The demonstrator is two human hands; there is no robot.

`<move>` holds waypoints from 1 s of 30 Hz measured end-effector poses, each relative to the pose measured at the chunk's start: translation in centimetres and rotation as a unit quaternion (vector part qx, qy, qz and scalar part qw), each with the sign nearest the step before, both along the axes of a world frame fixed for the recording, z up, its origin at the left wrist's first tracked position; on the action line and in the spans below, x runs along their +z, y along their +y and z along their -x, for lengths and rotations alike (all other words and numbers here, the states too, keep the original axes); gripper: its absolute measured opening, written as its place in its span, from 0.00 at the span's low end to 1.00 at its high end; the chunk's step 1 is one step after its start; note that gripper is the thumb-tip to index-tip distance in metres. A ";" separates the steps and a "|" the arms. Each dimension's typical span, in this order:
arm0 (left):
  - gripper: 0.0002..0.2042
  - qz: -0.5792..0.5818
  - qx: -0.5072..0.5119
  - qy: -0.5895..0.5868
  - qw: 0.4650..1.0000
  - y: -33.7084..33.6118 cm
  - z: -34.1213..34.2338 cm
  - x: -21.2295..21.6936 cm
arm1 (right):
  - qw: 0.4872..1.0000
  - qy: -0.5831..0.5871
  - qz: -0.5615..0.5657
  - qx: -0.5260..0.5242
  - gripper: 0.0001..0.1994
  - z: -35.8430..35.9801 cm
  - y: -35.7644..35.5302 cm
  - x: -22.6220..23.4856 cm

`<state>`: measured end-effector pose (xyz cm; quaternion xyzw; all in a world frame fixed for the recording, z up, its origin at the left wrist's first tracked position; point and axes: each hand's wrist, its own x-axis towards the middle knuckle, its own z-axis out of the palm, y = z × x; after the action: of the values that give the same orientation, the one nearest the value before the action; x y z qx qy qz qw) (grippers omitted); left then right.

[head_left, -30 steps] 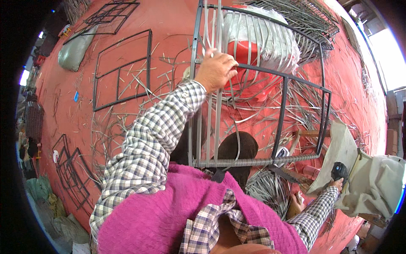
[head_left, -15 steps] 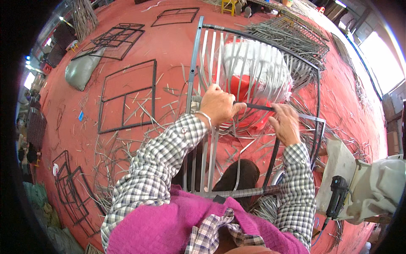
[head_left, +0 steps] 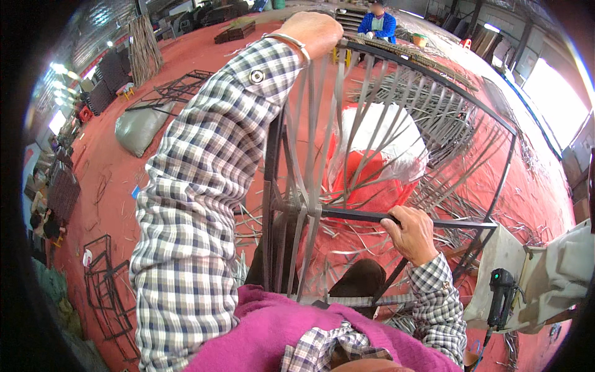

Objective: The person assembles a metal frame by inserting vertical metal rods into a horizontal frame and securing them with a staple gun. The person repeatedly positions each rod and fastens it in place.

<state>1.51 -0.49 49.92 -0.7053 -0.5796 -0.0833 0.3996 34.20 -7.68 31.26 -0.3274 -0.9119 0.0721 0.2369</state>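
Observation:
A dark metal frame (head_left: 465,224) stands tilted before me, strung with many grey flat strips (head_left: 313,142) that run lengthwise. My left hand (head_left: 313,34) is raised high at the frame's far left corner. Its fingers curl closed behind the knuckles, so what they grip is hidden. Lower down, my right hand (head_left: 412,234) is closed round the frame's dark crossbar (head_left: 353,214), thumb on the near side. Several strips wrap over the crossbar's left end. Below it, more strips hang toward my knees.
Behind the frame lies a red and white plastic bundle (head_left: 381,149), with piled grey strips (head_left: 434,105) beyond. A black corded power tool (head_left: 499,297) rests on a pale cloth at right. Bare frames (head_left: 108,291) and a stuffed sack (head_left: 139,130) lie left. A person in blue (head_left: 377,26) sits far off.
My left hand has moved from the crossbar area up and away to the frame's far corner. The crossbar and my right hand sit lower in view. The view has tipped upward.

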 end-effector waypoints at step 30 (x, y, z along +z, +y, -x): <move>0.10 -0.009 0.011 -0.093 0.996 -6.4 -5.6 1.0 | 0.814 0.486 0.266 0.178 0.17 11.8 1.4 16.3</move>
<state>7.13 -6.88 50.95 -0.6848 -0.6210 -0.1493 0.3509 22.41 -6.25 47.56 -0.1319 -0.6660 0.5022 0.5356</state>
